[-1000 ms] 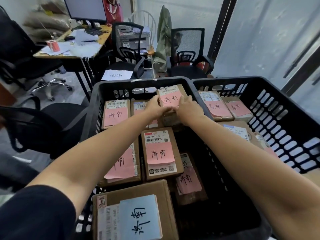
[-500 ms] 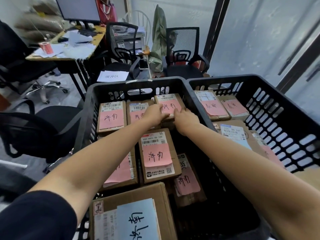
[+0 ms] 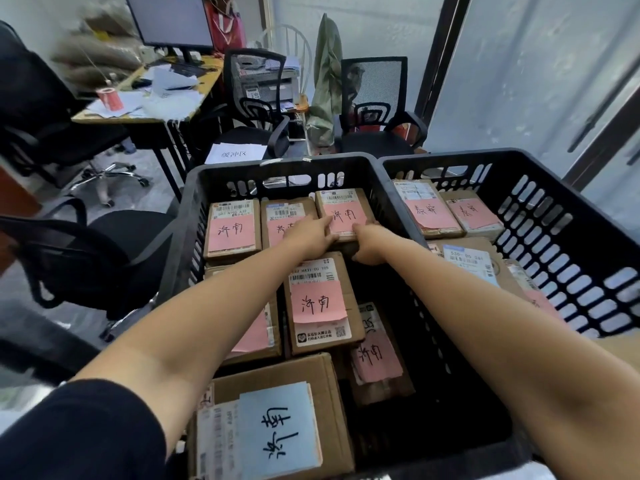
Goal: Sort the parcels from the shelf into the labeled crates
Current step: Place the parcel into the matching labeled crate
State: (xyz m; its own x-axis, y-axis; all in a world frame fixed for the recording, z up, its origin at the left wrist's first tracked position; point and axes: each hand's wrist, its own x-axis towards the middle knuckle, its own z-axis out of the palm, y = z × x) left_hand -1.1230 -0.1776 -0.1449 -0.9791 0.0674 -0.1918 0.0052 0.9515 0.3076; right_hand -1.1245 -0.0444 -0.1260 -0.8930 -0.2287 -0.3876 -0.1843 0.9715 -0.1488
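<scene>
Head view: both hands are on one parcel [image 3: 343,214] at the far right corner of the left crate [image 3: 277,165]. The left hand [image 3: 311,237] grips its near left corner with the thumb on top. The right hand [image 3: 369,245] curls round the near right edge, fingertips hidden. The parcel sits level with the two beside it in the far row. It looks down or nearly down, but I can't tell if it fully rests.

Done so far: the left crate holds a good load. There are two other parcels [image 3: 232,226] in the far row, more pink-label ones in the middle, and a big box [image 3: 273,427] with a blue label nearest the camera. Their handwritten labels look the same as the one on the held parcel, so the placement seems right. The right crate [image 3: 485,156] holds several parcels [image 3: 429,211] with a different handwritten label.

Left to do: let go of this parcel, then fetch the next. The shelf is out of view, so I can't tell how many remain. Both crates have room on top. My guess is mid to late in the task.
</scene>
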